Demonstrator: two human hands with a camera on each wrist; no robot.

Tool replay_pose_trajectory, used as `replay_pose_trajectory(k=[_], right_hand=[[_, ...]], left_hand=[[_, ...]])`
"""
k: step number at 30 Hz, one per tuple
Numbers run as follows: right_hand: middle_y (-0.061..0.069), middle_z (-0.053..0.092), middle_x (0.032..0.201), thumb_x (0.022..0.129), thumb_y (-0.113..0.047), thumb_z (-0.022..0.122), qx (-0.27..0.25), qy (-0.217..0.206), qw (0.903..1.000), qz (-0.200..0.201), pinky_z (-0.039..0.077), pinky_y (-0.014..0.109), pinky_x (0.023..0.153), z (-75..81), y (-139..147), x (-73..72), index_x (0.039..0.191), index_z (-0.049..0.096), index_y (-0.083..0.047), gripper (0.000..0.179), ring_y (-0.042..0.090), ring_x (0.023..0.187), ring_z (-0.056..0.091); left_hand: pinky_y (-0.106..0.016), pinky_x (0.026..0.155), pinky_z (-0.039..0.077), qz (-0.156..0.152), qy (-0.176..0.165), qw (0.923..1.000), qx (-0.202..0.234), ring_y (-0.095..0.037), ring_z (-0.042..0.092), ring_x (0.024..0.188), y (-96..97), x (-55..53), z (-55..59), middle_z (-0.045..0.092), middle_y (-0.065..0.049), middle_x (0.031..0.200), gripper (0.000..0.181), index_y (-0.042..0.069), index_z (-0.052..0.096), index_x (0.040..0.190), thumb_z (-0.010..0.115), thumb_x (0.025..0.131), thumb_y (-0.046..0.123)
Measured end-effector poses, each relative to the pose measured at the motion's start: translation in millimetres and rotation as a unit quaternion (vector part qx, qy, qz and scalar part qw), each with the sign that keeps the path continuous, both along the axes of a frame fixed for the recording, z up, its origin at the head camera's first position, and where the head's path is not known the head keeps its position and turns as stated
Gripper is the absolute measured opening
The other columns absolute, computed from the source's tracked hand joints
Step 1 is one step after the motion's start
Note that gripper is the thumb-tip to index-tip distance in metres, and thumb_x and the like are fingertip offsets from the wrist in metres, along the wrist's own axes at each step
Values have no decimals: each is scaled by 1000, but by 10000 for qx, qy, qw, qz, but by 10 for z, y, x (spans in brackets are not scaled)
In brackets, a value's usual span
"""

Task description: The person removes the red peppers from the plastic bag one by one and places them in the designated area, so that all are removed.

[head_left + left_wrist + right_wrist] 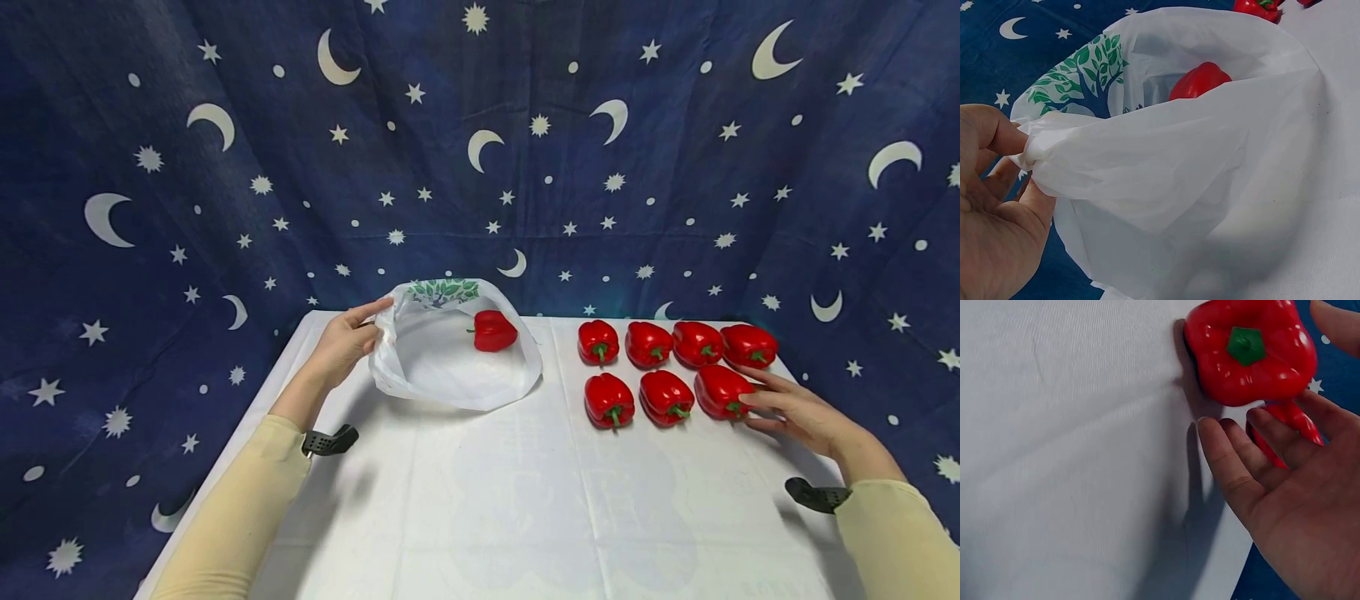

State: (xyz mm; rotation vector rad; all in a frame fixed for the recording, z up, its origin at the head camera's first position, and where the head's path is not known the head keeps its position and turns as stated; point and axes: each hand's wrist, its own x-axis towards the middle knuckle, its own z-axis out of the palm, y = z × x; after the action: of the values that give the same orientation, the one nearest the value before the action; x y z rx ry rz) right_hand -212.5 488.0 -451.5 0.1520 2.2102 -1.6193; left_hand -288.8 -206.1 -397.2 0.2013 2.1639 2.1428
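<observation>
My left hand [343,346] pinches the left rim of a white plastic bag [453,393] between thumb and fingers, and its mouth stands wide. A green-leaved tree print [1079,78] shows on the bag's far side. Inside the bag lies one red bell pepper [495,331], partly hidden by the near rim in the left wrist view. On the right, my right hand [813,417] reaches with spread, mostly straight fingers to the right end of the front row, beside a red bell pepper [722,392]. In the right wrist view that pepper [1282,359] has its green stem facing the camera.
Two more bell peppers [666,397] complete the front row of three. Behind them several others [649,343] form a back row along the far edge of the white-covered table [525,500]. A dark blue curtain [540,208] with moons and stars hangs behind and at both sides.
</observation>
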Motion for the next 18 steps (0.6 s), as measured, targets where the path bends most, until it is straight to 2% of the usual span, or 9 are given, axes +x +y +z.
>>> replay_pose_trajectory(k=[2,5,7,8,10,12,14,18], right_hand=[[23,24,155,104,-24,58,-2,52,10000,-2,55,42,94,18,29,35,161,-4,1,87,3,102,59],[-5,49,139,105,-20,55,-105,236,9997,11,56,39,91,38,90,89,161,1,3,81,4,102,63],[-25,54,123,105,-17,54,-171,401,9990,25,57,36,88,63,126,131,162,11,-1,73,6,103,66],[-30,56,119,106,-15,53,-226,498,9985,47,57,35,87,76,144,153,162,19,-6,66,8,104,67],[-30,60,117,105,-13,53,-229,685,9974,46,58,33,85,111,166,192,156,33,-16,55,7,104,67],[-30,59,118,106,-11,52,-169,874,9960,79,57,31,84,158,175,223,151,38,-20,48,3,103,66],[-31,58,119,106,-11,51,-51,1047,9945,87,57,29,83,213,156,240,154,36,-16,51,-1,103,64],[-33,52,120,107,-13,52,289,1376,9900,108,57,25,81,339,43,247,158,24,1,60,-6,102,62]], left_hand=[[-19,61,44,-14,-3,10000,-5,-7,51,69,1,-2,2,51,4,77,63,5,49,152,46,90,-11],[-19,60,43,-22,-1,10000,30,-7,51,68,2,0,0,51,4,75,63,4,49,152,46,90,-11],[-19,60,43,-7,5,10000,50,-7,50,67,7,3,-3,51,4,75,64,5,50,151,46,90,-12],[-19,60,43,3,6,10000,58,-8,50,66,8,4,-4,51,4,75,64,5,50,151,46,90,-12],[-19,59,43,3,4,10000,52,-8,50,66,13,6,-3,51,3,77,64,5,50,151,46,90,-12],[-19,60,44,13,-5,10000,26,-8,50,67,20,7,-1,52,1,82,64,5,50,151,46,90,-11],[-19,61,44,1,-20,10000,-9,-8,51,69,25,5,2,53,0,88,64,5,49,152,46,90,-11],[-20,64,45,-27,-22,9999,-105,-8,52,72,32,3,7,52,-3,97,64,6,49,152,47,90,-10]])
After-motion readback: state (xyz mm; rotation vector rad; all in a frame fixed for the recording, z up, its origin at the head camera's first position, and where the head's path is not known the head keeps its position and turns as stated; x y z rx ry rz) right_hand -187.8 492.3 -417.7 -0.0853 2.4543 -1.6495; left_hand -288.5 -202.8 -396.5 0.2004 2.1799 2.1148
